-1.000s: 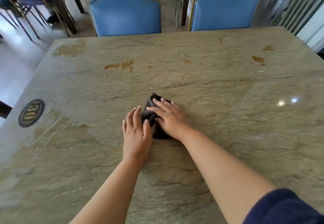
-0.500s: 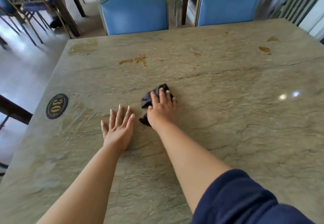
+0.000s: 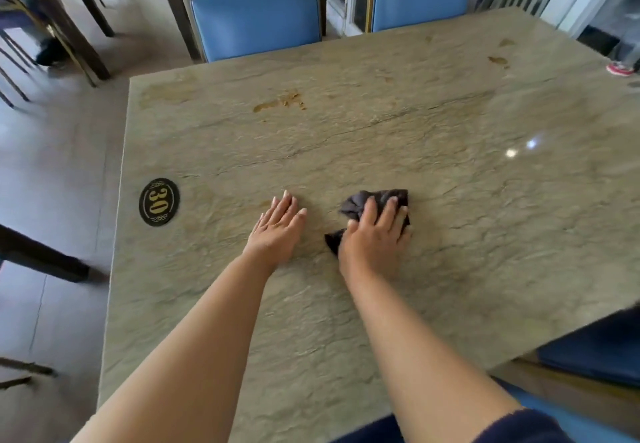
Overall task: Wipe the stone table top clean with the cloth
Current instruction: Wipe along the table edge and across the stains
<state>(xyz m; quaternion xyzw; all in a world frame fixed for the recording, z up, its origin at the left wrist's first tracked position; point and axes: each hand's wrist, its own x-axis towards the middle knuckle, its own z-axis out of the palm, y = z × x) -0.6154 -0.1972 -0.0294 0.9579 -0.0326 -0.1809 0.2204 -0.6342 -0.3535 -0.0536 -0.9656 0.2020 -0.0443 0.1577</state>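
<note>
A dark, crumpled cloth [image 3: 375, 202] lies near the middle of the stone table top [image 3: 450, 200], bunched under the right hand [image 3: 372, 238]. That hand presses down on it with fingers spread and only slightly bent, palm on the fabric; folds of cloth stick out beyond the fingertips and beside the thumb. Just to its left, apart from the cloth, the left hand [image 3: 277, 231] rests flat on the stone, fingers straight and together, grasping nothing. Further left, near the table's edge, sits a black oval plaque [image 3: 159, 202] with gold trim reading "30". Brownish stains [image 3: 280, 103] mark the far part of the surface, with smaller ones [image 3: 498, 60] toward the far right corner. Two blue upholstered chairs [image 3: 256, 16] stand at the far side.
</note>
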